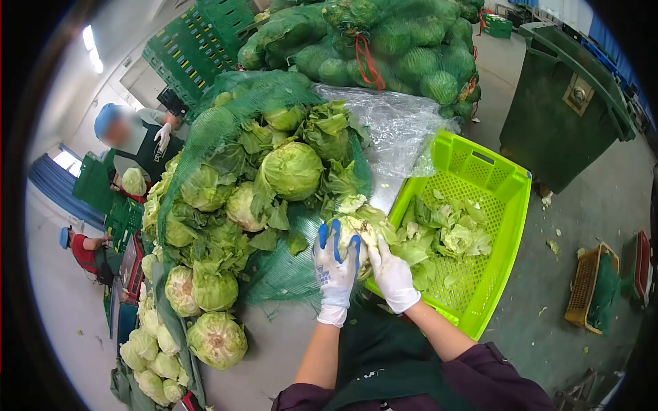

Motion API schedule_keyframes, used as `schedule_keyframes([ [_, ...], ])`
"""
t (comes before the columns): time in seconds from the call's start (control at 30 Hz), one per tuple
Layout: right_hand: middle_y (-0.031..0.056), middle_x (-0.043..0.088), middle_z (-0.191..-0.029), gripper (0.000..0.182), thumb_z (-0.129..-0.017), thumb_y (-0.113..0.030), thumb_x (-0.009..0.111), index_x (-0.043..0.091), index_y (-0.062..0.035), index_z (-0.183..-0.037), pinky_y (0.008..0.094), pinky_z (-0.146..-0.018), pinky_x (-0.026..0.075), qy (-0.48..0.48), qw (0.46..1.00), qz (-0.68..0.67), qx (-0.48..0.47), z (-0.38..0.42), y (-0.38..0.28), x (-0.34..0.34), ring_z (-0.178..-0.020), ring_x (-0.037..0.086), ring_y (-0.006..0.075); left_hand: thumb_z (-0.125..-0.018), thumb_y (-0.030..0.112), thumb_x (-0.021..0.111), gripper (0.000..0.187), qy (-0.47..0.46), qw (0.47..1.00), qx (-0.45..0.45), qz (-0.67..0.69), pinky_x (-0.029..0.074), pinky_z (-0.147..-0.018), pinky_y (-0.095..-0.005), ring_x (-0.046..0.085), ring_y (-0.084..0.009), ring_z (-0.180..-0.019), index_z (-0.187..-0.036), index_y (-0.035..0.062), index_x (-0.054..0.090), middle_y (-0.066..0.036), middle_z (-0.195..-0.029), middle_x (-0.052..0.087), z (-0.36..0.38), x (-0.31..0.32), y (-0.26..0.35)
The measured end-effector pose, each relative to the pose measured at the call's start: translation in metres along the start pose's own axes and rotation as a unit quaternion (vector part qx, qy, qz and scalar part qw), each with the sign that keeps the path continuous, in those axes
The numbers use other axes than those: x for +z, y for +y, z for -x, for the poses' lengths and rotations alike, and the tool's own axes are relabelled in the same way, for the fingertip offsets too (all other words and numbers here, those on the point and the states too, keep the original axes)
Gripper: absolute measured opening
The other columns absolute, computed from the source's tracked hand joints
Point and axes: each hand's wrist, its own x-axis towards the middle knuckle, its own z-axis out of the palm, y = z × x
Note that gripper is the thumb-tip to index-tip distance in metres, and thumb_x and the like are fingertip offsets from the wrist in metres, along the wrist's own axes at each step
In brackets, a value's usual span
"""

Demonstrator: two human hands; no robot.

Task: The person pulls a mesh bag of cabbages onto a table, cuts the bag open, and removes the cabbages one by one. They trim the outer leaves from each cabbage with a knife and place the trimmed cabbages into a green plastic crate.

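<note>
In front of my body, both gloved hands are on a pale, partly trimmed cabbage between the net and the crate. My left hand, in a white glove with blue fingertips, grips its near left side. On the near right side is my right hand, also white-gloved, with its fingers pressed to the leaves. Loose cabbage leaves lie in the lime-green crate at right. Left of my hands, several cabbages spill from an open green mesh net. The cabbage's underside is hidden by my hands.
Full green net sacks stand at the back, beside clear plastic sheeting. A dark green bin is beyond the crate. Trimmed cabbages lie lower left. Two people work at far left. A wicker-coloured basket sits on the right floor.
</note>
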Motion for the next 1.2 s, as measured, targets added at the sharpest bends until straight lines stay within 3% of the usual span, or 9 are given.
schedule_keyframes([
  [0.33, 0.0193, 0.062, -0.066, 0.038, -0.097, -0.038, 0.041, 0.059, -0.0041, -0.096, 0.0463, -0.054, 0.049, -0.021, 0.994, 0.081, -0.064, -0.038, 0.011, -0.007, -0.06, 0.061, 0.0372, -0.086, 0.033, 0.063, 0.049, -0.002, 0.995, -0.029, -0.094, 0.038, -0.098, -0.043, 0.05, -0.0357, -0.113, -0.124, 0.0024, 0.055, -0.021, -0.12, 0.056, -0.008, 0.004, 0.01],
  [0.5, 0.0206, 0.061, -0.064, 0.047, -0.097, -0.044, 0.038, 0.059, -0.0022, -0.093, 0.0446, -0.052, 0.048, 0.124, 0.992, -0.014, -0.019, -0.037, 0.023, 0.032, -0.055, 0.061, 0.0347, -0.086, 0.038, 0.059, 0.053, 0.001, 0.989, -0.01, -0.144, 0.034, -0.102, -0.0419, 0.051, -0.0334, -0.115, -0.127, 0.005, 0.054, -0.02, -0.125, 0.054, -0.004, 0.007, 0.011],
  [0.6, 0.0255, 0.063, -0.071, 0.058, -0.098, -0.046, 0.032, 0.064, 0.0015, -0.091, 0.0465, -0.062, 0.049, 0.049, 0.974, -0.217, 0.041, -0.059, 0.036, 0.028, -0.067, 0.062, 0.0407, -0.085, 0.037, 0.061, 0.053, 0.002, 0.995, -0.01, -0.101, 0.033, -0.103, -0.0428, 0.049, -0.0332, -0.117, -0.126, 0.0045, 0.054, -0.021, -0.126, 0.053, 0.002, 0.005, 0.007],
  [0.67, 0.0203, 0.062, -0.067, 0.061, -0.096, -0.052, 0.033, 0.062, 0.0015, -0.093, 0.0402, -0.054, 0.048, -0.118, 0.943, -0.232, 0.206, -0.081, 0.041, 0.002, -0.052, 0.061, 0.0316, -0.084, 0.036, 0.063, 0.053, 0.004, 0.995, 0.043, -0.095, 0.034, -0.102, -0.0438, 0.048, -0.0346, -0.116, -0.126, 0.0043, 0.054, -0.022, -0.126, 0.053, 0.009, -0.002, 0.012],
  [0.73, 0.0171, 0.062, -0.064, 0.06, -0.096, -0.052, 0.033, 0.062, -0.0003, -0.094, 0.0374, -0.052, 0.048, -0.137, 0.945, -0.224, 0.195, -0.086, 0.036, -0.009, -0.046, 0.059, 0.0265, -0.081, 0.03, 0.067, 0.053, 0.005, 0.997, 0.054, -0.064, 0.035, -0.103, -0.0425, 0.047, -0.0339, -0.119, -0.126, 0.0036, 0.053, -0.022, -0.129, 0.05, 0.013, -0.007, 0.0],
  [0.93, 0.0188, 0.063, -0.066, 0.056, -0.096, -0.052, 0.036, 0.062, -0.0024, -0.1, 0.0389, -0.054, 0.049, -0.092, 0.969, -0.161, 0.162, -0.086, 0.054, 0.011, -0.049, 0.061, 0.0274, -0.09, 0.028, 0.064, 0.058, -0.034, 0.852, -0.224, 0.472, 0.035, -0.104, -0.0314, 0.043, -0.0182, -0.123, -0.137, 0.0028, 0.042, -0.009, -0.139, 0.042, 0.034, -0.029, -0.09],
  [1.07, 0.0171, 0.066, -0.074, 0.059, -0.09, -0.055, 0.049, 0.056, -0.0022, -0.115, 0.0422, -0.063, 0.049, 0.093, 0.983, -0.092, 0.128, -0.033, 0.014, 0.013, -0.063, 0.063, 0.0328, -0.095, 0.034, 0.054, 0.058, 0.014, 0.842, -0.243, 0.482, 0.032, -0.105, -0.0298, 0.042, -0.0161, -0.124, -0.14, 0.0007, 0.037, -0.008, -0.141, 0.04, 0.016, -0.041, -0.041],
  [1.13, 0.021, 0.066, -0.084, 0.066, -0.086, -0.054, 0.057, 0.052, -0.0003, -0.124, 0.0434, -0.07, 0.05, 0.068, 0.979, -0.188, 0.042, -0.004, -0.012, 0.018, -0.076, 0.064, 0.0366, -0.096, 0.033, 0.053, 0.059, 0.025, 0.931, -0.141, 0.337, 0.034, -0.104, -0.0321, 0.041, -0.0202, -0.126, -0.142, 0.0036, 0.032, -0.009, -0.143, 0.036, 0.03, -0.012, -0.072],
  [1.2, 0.0258, 0.065, -0.096, 0.092, -0.077, -0.064, 0.06, 0.039, 0.0034, -0.136, 0.0423, -0.077, 0.05, -0.1, 0.985, -0.099, 0.1, -0.009, -0.036, 0.004, -0.09, 0.064, 0.0397, -0.093, 0.026, 0.059, 0.06, 0.059, 0.866, -0.271, 0.416, 0.037, -0.103, -0.0353, 0.042, -0.0242, -0.126, -0.142, 0.0058, 0.032, -0.011, -0.143, 0.036, 0.029, -0.016, -0.019],
])
